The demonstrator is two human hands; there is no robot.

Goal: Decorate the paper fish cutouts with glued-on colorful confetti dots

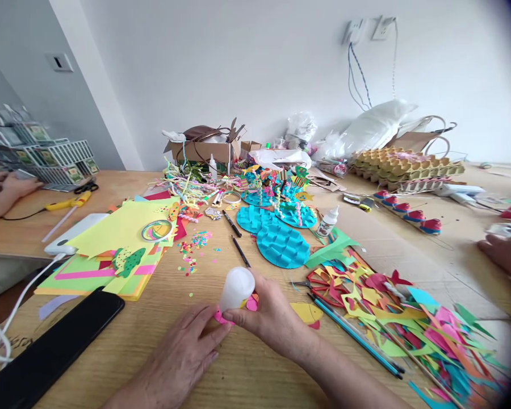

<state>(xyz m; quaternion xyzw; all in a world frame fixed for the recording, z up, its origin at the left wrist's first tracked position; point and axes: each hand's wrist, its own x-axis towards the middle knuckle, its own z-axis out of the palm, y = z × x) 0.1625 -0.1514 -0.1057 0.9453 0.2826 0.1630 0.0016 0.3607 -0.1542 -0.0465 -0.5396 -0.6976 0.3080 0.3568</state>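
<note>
My right hand (269, 311) is wrapped round a white glue bottle (237, 288), held upside down with its tip on a small pink paper piece (220, 317) on the wooden table (162, 341). My left hand (183, 352) lies beside it, fingertips pressing that pink piece down. A yellow paper fish (305, 312) lies just right of my right hand. Two black pens (240, 250) lie just beyond the bottle.
Stacked coloured paper (111, 250) with a tape roll (156, 230) lies left. A black phone (51, 352) sits near left. Blue paper discs (281, 244), paper scraps (409, 318), blue pencils (353, 335) and egg trays (400, 165) lie right. Other people's hands show at far left (8, 190) and far right (506, 255).
</note>
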